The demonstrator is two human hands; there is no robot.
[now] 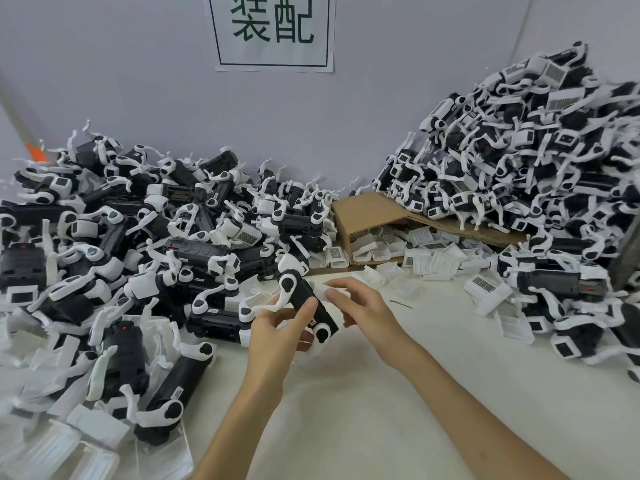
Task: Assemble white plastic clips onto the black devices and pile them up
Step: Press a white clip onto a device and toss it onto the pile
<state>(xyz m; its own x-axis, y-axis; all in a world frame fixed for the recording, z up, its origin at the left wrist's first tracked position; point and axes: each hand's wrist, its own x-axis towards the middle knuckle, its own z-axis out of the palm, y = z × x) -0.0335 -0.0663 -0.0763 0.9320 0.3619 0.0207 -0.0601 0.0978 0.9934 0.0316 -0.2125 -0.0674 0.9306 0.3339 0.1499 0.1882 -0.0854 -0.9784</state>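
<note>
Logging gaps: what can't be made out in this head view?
Head view.
White clip: mostly covered by right hand; seating unclear.
Black device underside: hidden by left hand.
Cardboard box interior: shadowed, under right pile.
Barcode labels: too small to read.
Wall sign: top cut by frame edge.

The white table (381, 410) carries a heap of clipped black devices (197, 252) on the left and a taller heap (540, 161) far right. Between them lie a cardboard sheet (374, 211) and loose white clips (433, 258).

Obs.: left hand (277, 329) and right hand (363, 315) bare, fingers slender, nails trimmed short. Left forearm (247, 414) and right forearm (467, 407) bare down to the lower frame edge.
</note>
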